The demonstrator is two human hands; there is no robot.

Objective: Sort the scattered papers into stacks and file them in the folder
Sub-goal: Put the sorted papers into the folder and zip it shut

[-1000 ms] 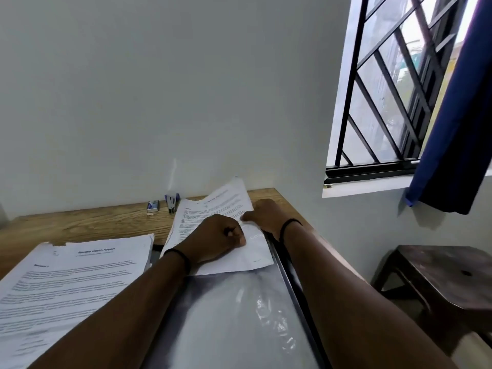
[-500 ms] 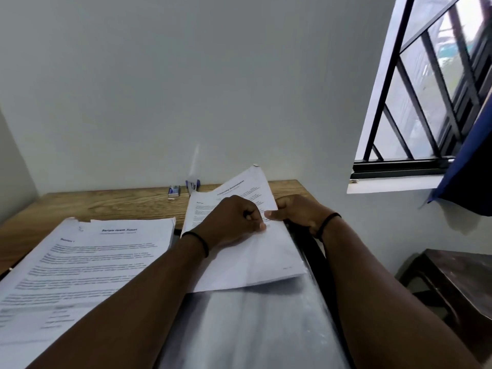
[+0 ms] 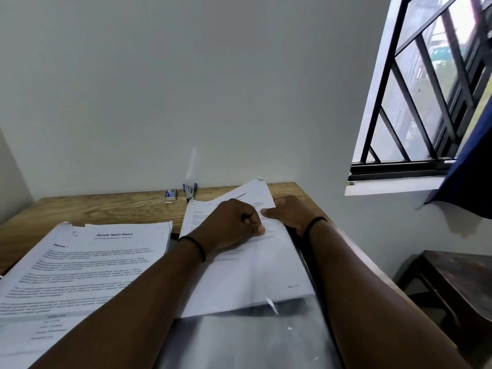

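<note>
White sheet (image 3: 247, 267) on the folder (image 3: 255, 339): both hands (image 3: 234, 225) (image 3: 288, 213) pinch its right edge.

Plain room, wooden desk (image 3: 111, 209), barred window (image 3: 431, 83) (blue curtain (image 3: 471, 166)), stapler (image 3: 189, 192)

Head view looks forward and down, close over the desk (image 3: 111, 209)

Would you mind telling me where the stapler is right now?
In the head view, the stapler stands at the desk's far edge against the wall, just right of a small box, beyond the left hand.
</note>
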